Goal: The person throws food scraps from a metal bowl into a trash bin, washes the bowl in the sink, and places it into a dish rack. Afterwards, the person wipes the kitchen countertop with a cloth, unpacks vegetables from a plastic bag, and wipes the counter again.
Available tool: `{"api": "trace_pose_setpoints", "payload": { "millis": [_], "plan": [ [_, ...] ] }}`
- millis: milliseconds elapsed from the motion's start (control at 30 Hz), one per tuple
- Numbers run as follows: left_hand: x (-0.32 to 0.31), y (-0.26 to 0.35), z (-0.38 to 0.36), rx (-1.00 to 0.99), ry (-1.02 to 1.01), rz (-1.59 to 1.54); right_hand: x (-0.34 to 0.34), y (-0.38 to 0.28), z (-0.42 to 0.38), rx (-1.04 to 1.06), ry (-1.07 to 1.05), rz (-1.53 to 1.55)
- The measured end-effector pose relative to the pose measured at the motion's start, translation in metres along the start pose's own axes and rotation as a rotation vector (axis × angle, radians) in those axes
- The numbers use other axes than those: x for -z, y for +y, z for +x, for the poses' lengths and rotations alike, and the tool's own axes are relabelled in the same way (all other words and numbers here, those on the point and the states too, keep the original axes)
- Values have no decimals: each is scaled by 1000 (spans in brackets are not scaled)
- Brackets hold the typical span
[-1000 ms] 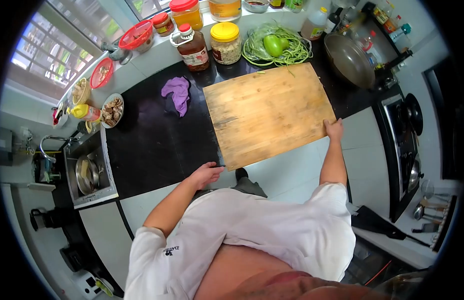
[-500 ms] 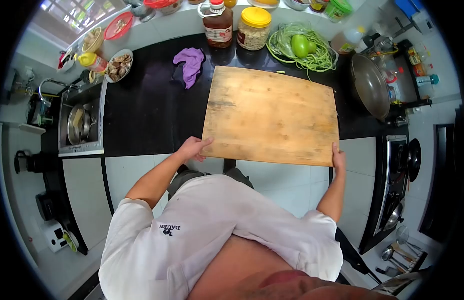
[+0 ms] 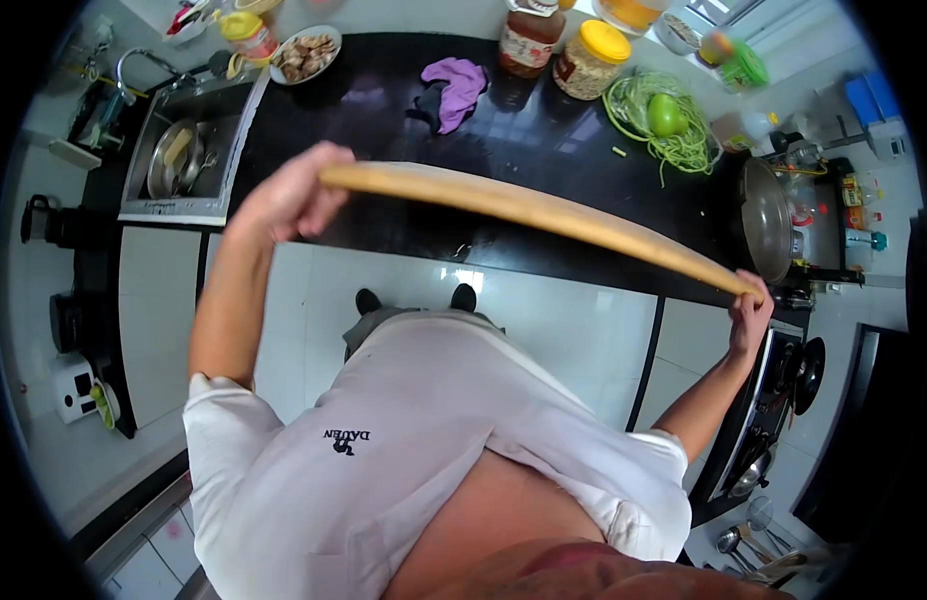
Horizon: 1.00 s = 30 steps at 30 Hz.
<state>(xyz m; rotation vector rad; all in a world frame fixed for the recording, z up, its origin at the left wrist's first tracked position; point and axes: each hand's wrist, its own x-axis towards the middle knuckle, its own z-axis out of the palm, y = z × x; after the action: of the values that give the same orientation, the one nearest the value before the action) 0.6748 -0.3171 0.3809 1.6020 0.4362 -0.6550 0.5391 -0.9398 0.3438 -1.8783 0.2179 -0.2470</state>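
Note:
A wooden cutting board [image 3: 544, 213] is held up in front of me, tipped so that mostly its long edge faces the camera. My left hand [image 3: 306, 192] is closed around its left end, slightly blurred. At the right end my right hand [image 3: 751, 308] grips the corner. Beyond the board, a purple cloth [image 3: 459, 92] lies crumpled on the black countertop [image 3: 384, 120]. Green long beans [image 3: 684, 145] and a round green vegetable [image 3: 668, 115] sit at the back right.
A bowl of mushroom-like pieces [image 3: 306, 58] stands near the sink [image 3: 210, 180], which holds a metal pan. A yellow-lidded jar [image 3: 591, 60] and a brown jug [image 3: 531, 40] line the back. A large wok [image 3: 766, 220] stands at the right, beyond it a stove [image 3: 749, 425].
The cutting board has been raised off the counter and tilted from face-up to nearly edge-on. Both hands have moved up and outward with it, and the camera view has shifted.

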Motion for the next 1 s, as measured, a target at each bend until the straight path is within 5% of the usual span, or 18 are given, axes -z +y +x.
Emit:
{"api": "trace_pose_setpoints", "payload": {
  "millis": [67, 267, 333, 367, 500, 800, 1000],
  "plan": [
    [37, 11, 5, -28, 2, 87, -44, -16, 21, 278, 81, -174],
    [128, 38, 48, -161, 347, 420, -136, -26, 82, 215, 155, -101],
    [126, 37, 38, -454, 417, 136, -167, -26, 94, 217, 177, -65],
    [153, 25, 72, -490, 245, -123, -187, -27, 96, 238, 214, -17],
    [204, -5, 95, -611, 274, -499, -245, -2, 101, 303, 201, 163],
    [288, -86, 15, -901, 602, -348, -344, 38, 74, 482, 230, 391],
    [336, -90, -22, -819, 642, -488, -443, -44, 78, 516, 342, 567]
  ]
}}
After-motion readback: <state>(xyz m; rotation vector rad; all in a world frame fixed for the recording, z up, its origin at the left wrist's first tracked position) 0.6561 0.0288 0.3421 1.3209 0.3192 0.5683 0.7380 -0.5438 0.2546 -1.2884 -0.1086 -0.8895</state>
